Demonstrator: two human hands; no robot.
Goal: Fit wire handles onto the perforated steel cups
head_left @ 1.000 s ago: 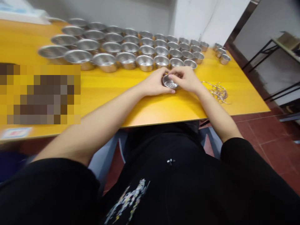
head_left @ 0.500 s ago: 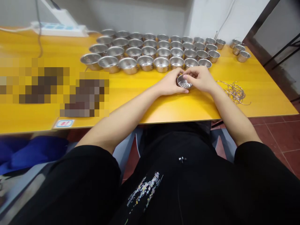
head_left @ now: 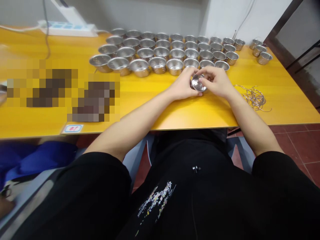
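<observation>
Stainless steel shines on a small perforated strainer cup (head_left: 198, 82), held between both hands near the middle of the yellow tabletop (head_left: 155, 111), just in front of the rows of steel cups (head_left: 158, 65). Its holed base tilts up toward the head camera. The left hand (head_left: 185, 85) curls around one side of the cup, while the right hand (head_left: 215, 81) grips the other side, its fingertips (head_left: 202, 74) on the rim. Right of the hands, a loose tangle of wire rings (head_left: 252, 98) lies near the front edge. Three more cups (head_left: 261, 53) stand apart by the far right corner, and a power strip (head_left: 67, 30) sits along the far edge at left.
</observation>
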